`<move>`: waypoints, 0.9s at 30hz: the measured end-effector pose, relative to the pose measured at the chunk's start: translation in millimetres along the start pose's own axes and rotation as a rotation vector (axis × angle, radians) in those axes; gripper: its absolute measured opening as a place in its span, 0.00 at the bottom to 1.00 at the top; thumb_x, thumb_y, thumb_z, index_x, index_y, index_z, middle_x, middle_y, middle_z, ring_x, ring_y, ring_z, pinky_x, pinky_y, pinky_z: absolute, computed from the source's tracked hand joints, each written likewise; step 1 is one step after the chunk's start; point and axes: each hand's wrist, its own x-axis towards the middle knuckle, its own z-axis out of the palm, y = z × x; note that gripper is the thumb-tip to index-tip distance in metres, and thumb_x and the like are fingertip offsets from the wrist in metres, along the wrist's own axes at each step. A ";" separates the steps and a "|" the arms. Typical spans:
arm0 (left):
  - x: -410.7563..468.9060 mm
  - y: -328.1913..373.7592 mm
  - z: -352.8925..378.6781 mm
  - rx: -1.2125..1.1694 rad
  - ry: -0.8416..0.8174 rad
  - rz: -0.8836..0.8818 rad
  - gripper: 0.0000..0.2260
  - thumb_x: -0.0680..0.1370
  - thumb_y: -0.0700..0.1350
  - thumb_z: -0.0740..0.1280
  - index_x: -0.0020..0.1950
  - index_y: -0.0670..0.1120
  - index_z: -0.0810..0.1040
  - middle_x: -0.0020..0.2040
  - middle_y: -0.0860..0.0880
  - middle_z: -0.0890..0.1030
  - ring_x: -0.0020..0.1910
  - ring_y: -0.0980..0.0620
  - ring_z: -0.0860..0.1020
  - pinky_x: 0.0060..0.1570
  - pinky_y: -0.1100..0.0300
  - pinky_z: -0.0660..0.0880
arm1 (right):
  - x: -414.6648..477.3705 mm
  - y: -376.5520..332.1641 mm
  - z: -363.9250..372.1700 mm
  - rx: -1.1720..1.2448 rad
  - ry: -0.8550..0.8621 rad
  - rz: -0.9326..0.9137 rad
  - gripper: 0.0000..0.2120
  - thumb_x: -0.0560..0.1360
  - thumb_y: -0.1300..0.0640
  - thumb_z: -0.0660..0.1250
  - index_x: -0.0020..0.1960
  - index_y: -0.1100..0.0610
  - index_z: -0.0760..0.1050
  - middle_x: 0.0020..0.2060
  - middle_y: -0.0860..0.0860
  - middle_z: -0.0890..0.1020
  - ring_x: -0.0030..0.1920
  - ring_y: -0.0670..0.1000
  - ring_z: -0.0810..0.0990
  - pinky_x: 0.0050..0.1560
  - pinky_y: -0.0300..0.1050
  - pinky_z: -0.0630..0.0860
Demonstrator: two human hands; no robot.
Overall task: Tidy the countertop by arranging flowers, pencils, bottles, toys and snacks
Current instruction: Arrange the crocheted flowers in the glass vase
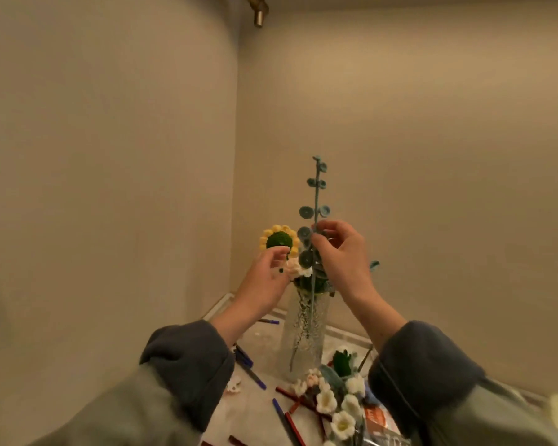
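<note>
A tall clear glass vase [303, 336] stands on the countertop [258, 413] in the wall corner. A yellow crocheted sunflower [279, 239] and small cream blossoms [295, 268] rise from its mouth. My right hand [339, 252] pinches a long blue-green crocheted leaf stem [316, 194] that points up, its lower end inside the vase. My left hand [268, 275] hovers beside the sunflower with fingers apart, touching nothing that I can make out. More crocheted white flowers [335, 403] lie on the counter in front of the vase.
Blue and red pencils [287, 410] lie scattered around the vase's base. An orange snack packet [380, 420] sits under the loose flowers. Beige walls close in on the left and behind. A metal fitting [260, 14] hangs at the top.
</note>
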 end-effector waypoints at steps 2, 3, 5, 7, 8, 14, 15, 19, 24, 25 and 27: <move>13.5 -2.3 6.3 0.223 -0.071 0.087 0.25 0.75 0.44 0.68 0.71 0.54 0.66 0.66 0.55 0.70 0.64 0.57 0.69 0.59 0.62 0.67 | 3.0 -3.0 -8.1 -0.042 0.050 -0.031 0.07 0.77 0.59 0.68 0.53 0.51 0.78 0.44 0.46 0.82 0.46 0.45 0.82 0.48 0.43 0.81; 19.7 -3.3 10.4 0.303 -0.110 0.128 0.29 0.74 0.43 0.68 0.73 0.54 0.63 0.69 0.53 0.69 0.66 0.55 0.68 0.62 0.61 0.67 | 3.4 -3.6 -12.1 -0.056 0.081 -0.046 0.07 0.77 0.59 0.68 0.53 0.50 0.78 0.43 0.45 0.82 0.44 0.43 0.82 0.46 0.42 0.80; 30.0 -7.6 16.6 0.385 -0.177 0.154 0.33 0.73 0.43 0.70 0.74 0.53 0.60 0.71 0.51 0.67 0.70 0.52 0.66 0.67 0.53 0.68 | 2.7 -3.9 -16.3 -0.073 0.134 -0.071 0.07 0.77 0.60 0.68 0.51 0.49 0.77 0.40 0.43 0.81 0.40 0.39 0.81 0.40 0.34 0.78; 39.1 -11.5 21.2 0.462 -0.217 0.162 0.34 0.72 0.47 0.73 0.74 0.52 0.59 0.71 0.51 0.68 0.69 0.50 0.68 0.66 0.49 0.70 | 1.6 -4.0 -20.3 -0.100 0.191 -0.097 0.07 0.77 0.60 0.68 0.50 0.48 0.76 0.40 0.41 0.80 0.39 0.36 0.80 0.38 0.31 0.76; 42.5 -13.3 22.8 0.513 -0.228 0.169 0.34 0.72 0.49 0.73 0.73 0.53 0.60 0.70 0.51 0.69 0.68 0.49 0.69 0.64 0.48 0.71 | 1.2 -4.6 -22.3 -0.111 0.213 -0.103 0.07 0.77 0.60 0.68 0.50 0.48 0.76 0.40 0.41 0.80 0.39 0.37 0.80 0.39 0.32 0.76; 49.7 -20.9 27.8 0.757 -0.201 0.325 0.28 0.71 0.51 0.73 0.68 0.53 0.66 0.62 0.49 0.75 0.61 0.45 0.71 0.57 0.47 0.73 | -0.8 -5.0 -22.3 -0.128 0.279 -0.094 0.07 0.76 0.61 0.68 0.50 0.48 0.77 0.41 0.43 0.81 0.43 0.45 0.82 0.45 0.43 0.81; 50.9 -21.6 27.2 0.727 -0.188 0.345 0.25 0.72 0.49 0.72 0.67 0.53 0.68 0.61 0.49 0.75 0.59 0.45 0.71 0.56 0.47 0.73 | -1.7 -4.8 -21.3 -0.133 0.284 -0.095 0.07 0.76 0.61 0.68 0.49 0.49 0.77 0.40 0.43 0.81 0.42 0.46 0.82 0.45 0.44 0.81; 56.9 -23.0 20.3 0.569 -0.171 0.383 0.15 0.74 0.44 0.71 0.59 0.51 0.74 0.56 0.50 0.75 0.54 0.49 0.74 0.53 0.51 0.73 | -4.0 -7.0 -14.8 -0.108 0.289 -0.090 0.07 0.77 0.61 0.68 0.48 0.48 0.76 0.41 0.46 0.82 0.44 0.47 0.82 0.45 0.44 0.81; 64.9 -10.2 9.1 0.561 -0.109 0.380 0.13 0.75 0.45 0.70 0.58 0.53 0.76 0.53 0.52 0.76 0.52 0.51 0.74 0.51 0.51 0.75 | 2.2 -13.1 -7.6 -0.075 0.337 -0.144 0.06 0.76 0.61 0.68 0.48 0.50 0.77 0.40 0.45 0.81 0.42 0.46 0.81 0.44 0.39 0.79; 66.1 -7.6 6.9 0.558 -0.100 0.381 0.13 0.75 0.45 0.69 0.58 0.54 0.76 0.53 0.52 0.76 0.52 0.51 0.74 0.51 0.51 0.75 | 3.9 -13.0 -6.0 -0.078 0.342 -0.154 0.06 0.76 0.61 0.68 0.48 0.50 0.77 0.40 0.44 0.81 0.41 0.43 0.81 0.43 0.36 0.77; 67.7 -3.1 3.0 0.545 -0.086 0.378 0.13 0.75 0.44 0.69 0.58 0.56 0.77 0.54 0.53 0.76 0.53 0.52 0.74 0.51 0.51 0.75 | 6.1 -10.5 -2.5 -0.094 0.339 -0.160 0.06 0.76 0.61 0.68 0.48 0.51 0.77 0.40 0.43 0.81 0.40 0.40 0.79 0.41 0.30 0.74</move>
